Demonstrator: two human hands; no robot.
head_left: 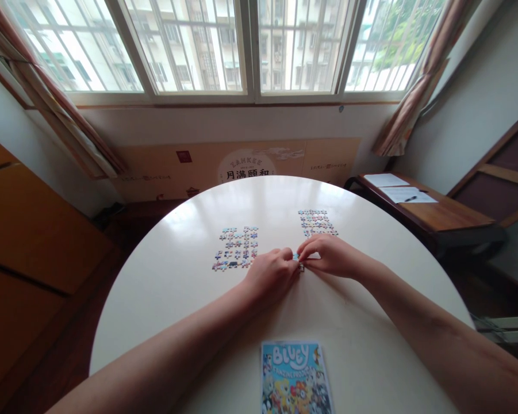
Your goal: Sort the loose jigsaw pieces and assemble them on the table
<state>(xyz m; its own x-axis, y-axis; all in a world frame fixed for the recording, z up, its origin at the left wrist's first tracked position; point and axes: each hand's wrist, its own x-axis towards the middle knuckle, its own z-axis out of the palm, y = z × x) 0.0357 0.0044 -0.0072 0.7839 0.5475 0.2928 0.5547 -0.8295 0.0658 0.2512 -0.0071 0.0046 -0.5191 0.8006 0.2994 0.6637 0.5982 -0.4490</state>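
Near the middle of the white round table [164, 322], my left hand [272, 271] and my right hand [323, 254] meet over a few small jigsaw puzzle pieces [301, 267]. The left fingers are curled closed around the pieces' left side and hide part of them. On the right, thumb and fingertips pinch at the same pieces. Loose puzzle pieces [237, 253] lie in spaced rows left of my hands. Another group of puzzle pieces [314, 221] sits in tight rows beyond my right hand, which covers its near edge.
A blue picture card [296, 376] lettered "BLUEY" lies at the table's near side. To the right stands a wooden bench [452, 210] with paper sheets [407, 194] and a pen [411, 199]. A printed cardboard panel [155, 167] leans below the window.
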